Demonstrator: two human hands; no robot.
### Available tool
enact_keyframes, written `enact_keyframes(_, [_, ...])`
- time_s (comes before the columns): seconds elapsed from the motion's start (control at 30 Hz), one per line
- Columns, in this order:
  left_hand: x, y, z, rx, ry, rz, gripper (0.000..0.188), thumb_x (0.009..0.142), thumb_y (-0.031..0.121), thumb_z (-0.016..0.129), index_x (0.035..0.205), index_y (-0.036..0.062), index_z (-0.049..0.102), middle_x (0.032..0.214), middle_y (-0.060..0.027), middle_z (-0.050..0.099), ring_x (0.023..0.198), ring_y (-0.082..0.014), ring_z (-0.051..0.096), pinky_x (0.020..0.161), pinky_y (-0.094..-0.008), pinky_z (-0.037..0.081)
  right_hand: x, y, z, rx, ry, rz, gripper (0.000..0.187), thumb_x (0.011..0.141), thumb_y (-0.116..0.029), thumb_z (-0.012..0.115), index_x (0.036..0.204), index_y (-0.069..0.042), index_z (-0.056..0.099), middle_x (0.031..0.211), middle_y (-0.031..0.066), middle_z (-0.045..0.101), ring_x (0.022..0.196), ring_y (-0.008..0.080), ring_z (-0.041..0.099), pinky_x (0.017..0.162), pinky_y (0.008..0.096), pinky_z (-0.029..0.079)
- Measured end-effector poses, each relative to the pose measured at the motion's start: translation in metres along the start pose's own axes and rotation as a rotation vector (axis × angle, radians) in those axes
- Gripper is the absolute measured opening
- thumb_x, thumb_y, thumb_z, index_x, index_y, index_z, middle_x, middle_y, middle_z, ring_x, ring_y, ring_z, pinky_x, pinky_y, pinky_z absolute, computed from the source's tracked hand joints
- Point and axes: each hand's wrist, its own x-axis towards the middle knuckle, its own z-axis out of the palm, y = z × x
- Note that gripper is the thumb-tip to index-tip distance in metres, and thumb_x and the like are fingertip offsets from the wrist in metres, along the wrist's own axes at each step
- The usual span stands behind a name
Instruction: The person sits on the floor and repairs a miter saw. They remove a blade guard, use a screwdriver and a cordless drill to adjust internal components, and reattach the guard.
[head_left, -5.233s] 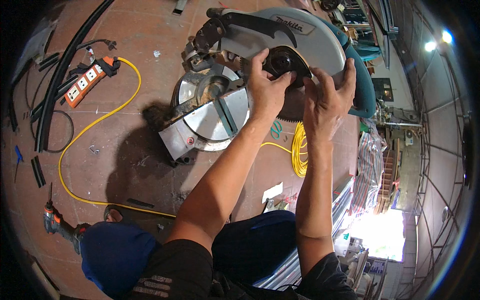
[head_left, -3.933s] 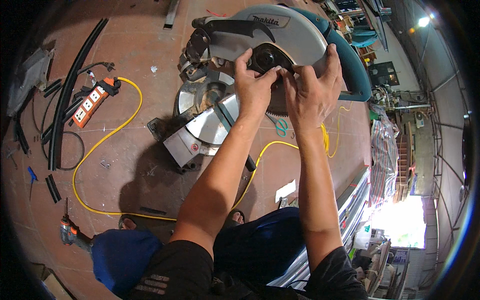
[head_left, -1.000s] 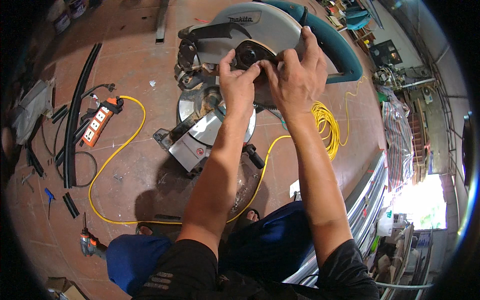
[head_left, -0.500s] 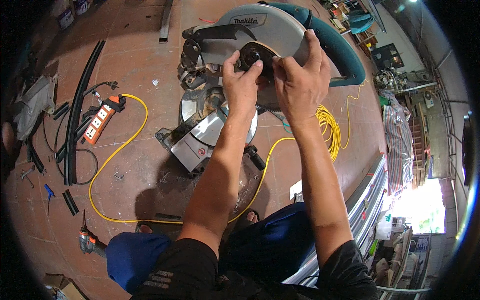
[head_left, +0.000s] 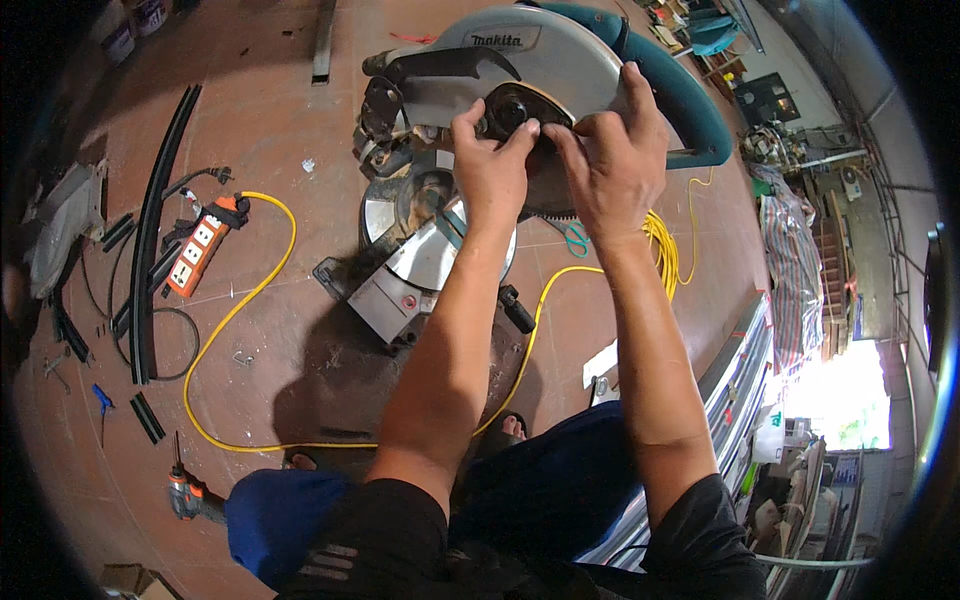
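Saw [head_left: 560, 62]: in the upper middle of the frame, grey guard uppermost; lower left than five seconds ago, nearly unmoved since half a second ago.
Left hand [head_left: 492, 165]: thumb and forefinger parted around the dark hub [head_left: 513, 109], at its left and lower right; a firm hold impossible to tell.
Right hand [head_left: 617, 175]: bent at the hub's lower right, one finger raised along the guard; cannot tell whether anything small is pinched.
Gap between hands: narrower than half a second ago, left thumb now almost at the right fingertips.
Scissors [head_left: 575, 239]: mid-frame, teal loops now clear of the right wrist, mostly covered before.
Yellow coil [head_left: 667, 255]: right of centre, partly hidden by the right wrist.
Blade [head_left: 550, 192]: largely covered by hands and guard.
Drill [head_left: 184, 496]: lower left, grip end meeting the blue trousers.
Doorway [head_left: 845, 395]: lower right, washed out by glare.
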Motion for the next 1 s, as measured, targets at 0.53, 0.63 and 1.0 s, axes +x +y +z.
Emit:
enact_keyframes(0.53, [0.000, 0.002, -0.006, 0.525, 0.132, 0.277, 0.069, 0.088, 0.033, 0.088, 0.140, -0.0026, 0.060, 0.130, -0.0231, 0.055, 0.109, -0.0324, 0.066, 0.097, -0.0421, 0.055, -0.074, -0.072, 0.035, 0.182, 0.624, 1.032, 0.031, 0.104, -0.026, 0.069, 0.116, 0.001, 0.061, 0.101, 0.0075, 0.065, 0.093, 0.0156, 0.059, 0.084, 0.0316, 0.048])
enact_keyframes(0.63, [0.007, 0.004, -0.009, 0.615, 0.141, 0.348, 0.060, 0.088, 0.028, 0.088, 0.128, -0.0096, 0.066, 0.128, -0.0216, 0.065, 0.114, -0.0264, 0.065, 0.099, -0.0377, 0.052, -0.082, -0.108, 0.038, 0.811, 0.671, 1.364, 0.033, 0.100, -0.022, 0.073, 0.117, 0.004, 0.065, 0.102, 0.0110, 0.070, 0.100, 0.0234, 0.064, 0.092, 0.0379, 0.050])
enact_keyframes(1.0, [0.014, 0.022, -0.017, 0.853, 0.061, 0.379, 0.049, 0.097, 0.021, 0.080, 0.128, -0.0137, 0.064, 0.111, -0.0162, 0.072, 0.093, -0.0150, 0.066, 0.074, -0.0272, 0.055, -0.045, -0.090, 0.061, 1.161, 0.329, 1.468, 0.021, 0.097, -0.015, 0.076, 0.100, 0.006, 0.074, 0.083, 0.0099, 0.077, 0.074, 0.0120, 0.068, 0.070, 0.0305, 0.055])
